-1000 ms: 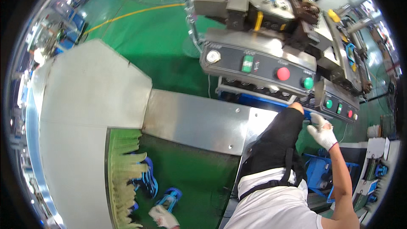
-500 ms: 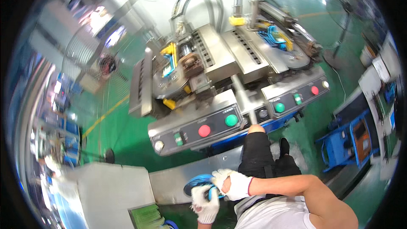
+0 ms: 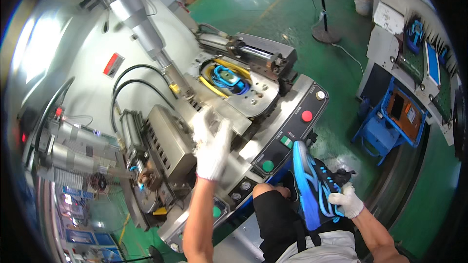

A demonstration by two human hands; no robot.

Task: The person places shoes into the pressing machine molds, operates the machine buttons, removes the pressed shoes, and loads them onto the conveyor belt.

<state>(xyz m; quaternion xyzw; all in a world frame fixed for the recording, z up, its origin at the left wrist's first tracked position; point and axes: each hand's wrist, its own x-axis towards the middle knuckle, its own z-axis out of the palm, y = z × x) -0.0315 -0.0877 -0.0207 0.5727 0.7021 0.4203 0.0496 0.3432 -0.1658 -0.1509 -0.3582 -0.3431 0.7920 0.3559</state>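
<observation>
My left hand (image 3: 212, 148), in a white knit glove, is raised over the machine's metal housing with its fingers apart and nothing in it. Low on the right, my right hand (image 3: 347, 200), gloved too, grips a blue and black sneaker (image 3: 308, 185) by its lace side. The sneaker is tilted on end in front of my lap, its bright blue sole turned to the left. Beyond my left hand, another blue shoe (image 3: 229, 79) sits in the machine's right station between yellow pads (image 3: 214, 89).
A control panel (image 3: 285, 134) with green and red buttons runs along the machine's front. Metal cylinders (image 3: 146, 31) and black hoses (image 3: 131, 83) rise behind. To the right are a blue cart (image 3: 382, 131), a rack (image 3: 390, 51) with shoes, and a fan stand (image 3: 325, 34).
My view has swung to the right. My hands, together low over a blue item earlier, are now apart: the left over the machine, the right gripping the sneaker at my right.
</observation>
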